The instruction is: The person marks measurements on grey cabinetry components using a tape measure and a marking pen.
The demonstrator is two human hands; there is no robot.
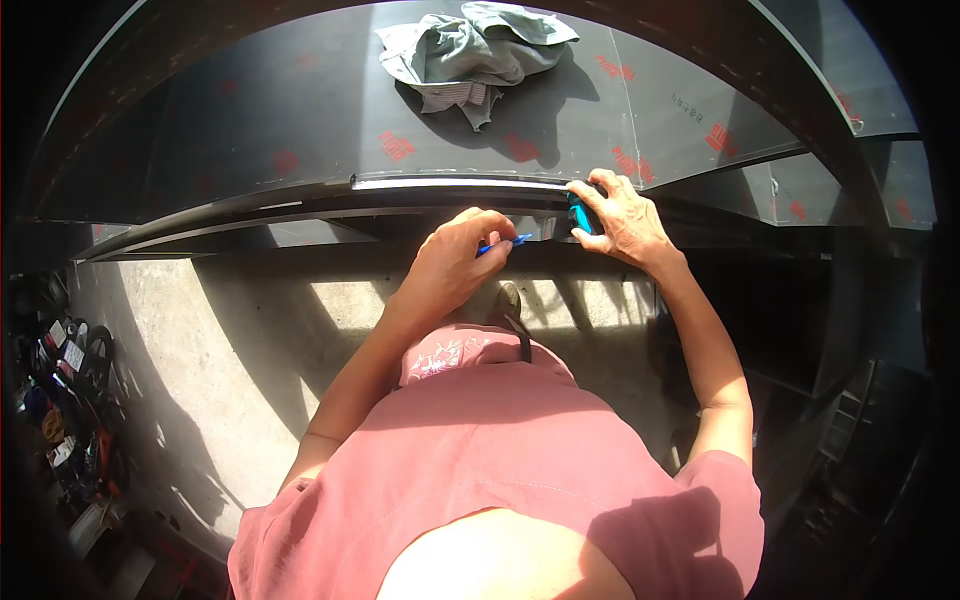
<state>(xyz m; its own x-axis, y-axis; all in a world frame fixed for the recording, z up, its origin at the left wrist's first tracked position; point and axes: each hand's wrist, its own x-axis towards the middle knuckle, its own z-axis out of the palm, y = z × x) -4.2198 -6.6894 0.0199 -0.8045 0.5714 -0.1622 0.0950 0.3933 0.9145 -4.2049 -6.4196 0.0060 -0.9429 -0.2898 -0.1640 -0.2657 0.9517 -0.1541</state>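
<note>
My left hand (455, 255) is closed around a slim blue pen (504, 244), its tip pointing right, just below the edge of a dark metal bar (270, 208). To its right, my right hand (628, 222) grips a teal and black tape measure (580, 214) at the bar's edge, thumb below and fingers above. A bright, thin strip (455, 183) runs left from the tape measure along the bar; it looks like the pulled-out blade, but glare hides any markings.
A crumpled grey cloth (475, 50) lies on the dark panel (330, 100) with red printed marks. A curved dark metal piece (840, 120) arches over the panel. Sunlit concrete floor (150, 330) lies below, with a cluttered heap of items (75, 400) at left.
</note>
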